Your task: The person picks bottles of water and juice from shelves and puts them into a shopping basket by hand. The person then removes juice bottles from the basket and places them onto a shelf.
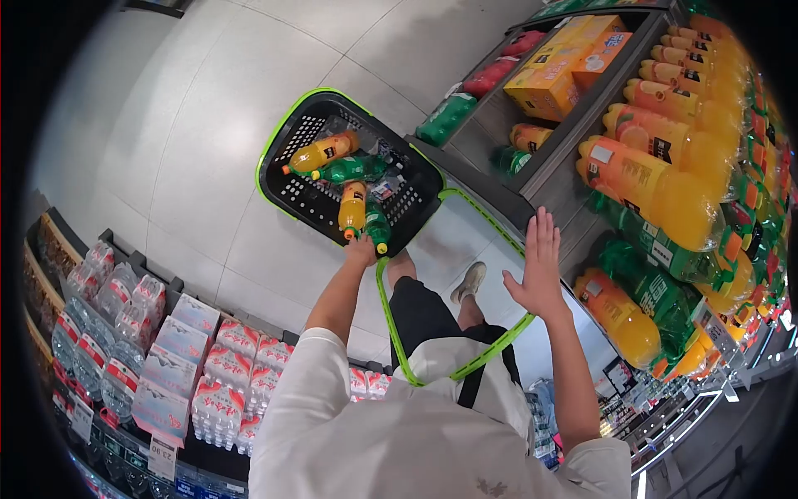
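My left hand (pixel 361 250) reaches over the near side of a black shopping basket (pixel 287 187) with a green rim. Its fingers are closed at the orange cap of an orange drink bottle (pixel 352 205) standing tilted in the basket. Beside that bottle lies a green soda bottle (pixel 376 224) with a yellow cap. Farther in are another orange drink bottle (pixel 326 152), a second green bottle (pixel 353 169) and some clear bottles, partly hidden. The green basket handle (pixel 391 320) loops back to my waist. Raised, with fingers stretched and holding nothing, my right hand (pixel 540 270) is near the shelf edge.
On the right, a shelf holds rows of large orange drink bottles (pixel 657 179) and green bottles (pixel 640 270). Orange cartons (pixel 553 75) sit in the grey bin ahead. Water multipacks (pixel 224 378) line the left. Tiled floor (pixel 208 125) surrounds the basket.
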`<state>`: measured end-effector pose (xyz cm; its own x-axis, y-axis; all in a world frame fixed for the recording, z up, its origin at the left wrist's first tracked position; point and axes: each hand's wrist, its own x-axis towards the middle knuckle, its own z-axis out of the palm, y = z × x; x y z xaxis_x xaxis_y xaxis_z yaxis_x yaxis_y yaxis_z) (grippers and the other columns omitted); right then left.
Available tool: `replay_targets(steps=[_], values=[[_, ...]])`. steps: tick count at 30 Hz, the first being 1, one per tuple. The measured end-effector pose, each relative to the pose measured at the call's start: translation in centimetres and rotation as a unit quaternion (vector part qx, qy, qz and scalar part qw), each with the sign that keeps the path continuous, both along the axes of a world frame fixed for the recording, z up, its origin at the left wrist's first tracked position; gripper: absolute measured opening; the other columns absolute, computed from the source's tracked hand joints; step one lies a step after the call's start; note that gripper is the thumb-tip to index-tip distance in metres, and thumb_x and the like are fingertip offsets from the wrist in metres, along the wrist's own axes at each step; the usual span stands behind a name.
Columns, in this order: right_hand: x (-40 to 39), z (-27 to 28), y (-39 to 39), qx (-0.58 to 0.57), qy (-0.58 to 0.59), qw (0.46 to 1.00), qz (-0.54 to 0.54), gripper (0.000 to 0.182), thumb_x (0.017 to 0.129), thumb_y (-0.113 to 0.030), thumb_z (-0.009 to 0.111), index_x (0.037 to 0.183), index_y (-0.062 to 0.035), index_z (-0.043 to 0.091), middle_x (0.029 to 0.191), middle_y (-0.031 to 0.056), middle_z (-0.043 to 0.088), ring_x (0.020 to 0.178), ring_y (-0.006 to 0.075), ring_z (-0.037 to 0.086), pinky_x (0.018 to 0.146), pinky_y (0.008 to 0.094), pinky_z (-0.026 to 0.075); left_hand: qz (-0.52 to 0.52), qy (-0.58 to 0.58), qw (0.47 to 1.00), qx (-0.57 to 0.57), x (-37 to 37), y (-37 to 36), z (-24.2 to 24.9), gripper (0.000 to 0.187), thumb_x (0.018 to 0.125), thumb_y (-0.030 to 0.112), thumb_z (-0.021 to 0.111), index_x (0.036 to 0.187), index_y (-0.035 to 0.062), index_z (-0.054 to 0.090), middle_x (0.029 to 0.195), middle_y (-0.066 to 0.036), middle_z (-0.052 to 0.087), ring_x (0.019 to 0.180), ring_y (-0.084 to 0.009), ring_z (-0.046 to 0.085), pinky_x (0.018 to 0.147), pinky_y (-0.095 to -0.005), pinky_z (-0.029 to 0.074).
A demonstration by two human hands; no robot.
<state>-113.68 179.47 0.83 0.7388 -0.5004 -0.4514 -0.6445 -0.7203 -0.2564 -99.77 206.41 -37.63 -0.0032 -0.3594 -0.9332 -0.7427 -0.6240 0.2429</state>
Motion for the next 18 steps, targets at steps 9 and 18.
replay_targets(steps=[9,18], values=[[1.1,0.8,1.0,-0.021,-0.029,0.999,-0.029,0.095,0.07,-0.011,0.067,0.149,0.0004,0.016,0.155,0.0234,0.014,0.144,0.0417,0.014,0.116,0.0535,0.014,-0.051,-0.031,0.998,-0.023,1.4,0.2,1.2,0.038,0.087,0.023,0.056,0.124,0.0111,0.057,0.136,-0.005,0.051,0.123,-0.0298,0.051,0.09,-0.0425,0.048],[-3.6,0.4,10.7,0.081,-0.145,0.982,0.093,0.073,0.069,-0.009,0.068,0.137,-0.006,0.042,0.146,0.0151,0.036,0.136,0.0442,0.032,0.11,0.0532,0.031,0.004,-0.03,0.987,-0.156,5.8,0.1,17.0,0.038,0.074,0.026,0.06,0.106,0.0082,0.069,0.114,-0.019,0.065,0.12,-0.0396,0.049,0.102,-0.0472,0.04]])
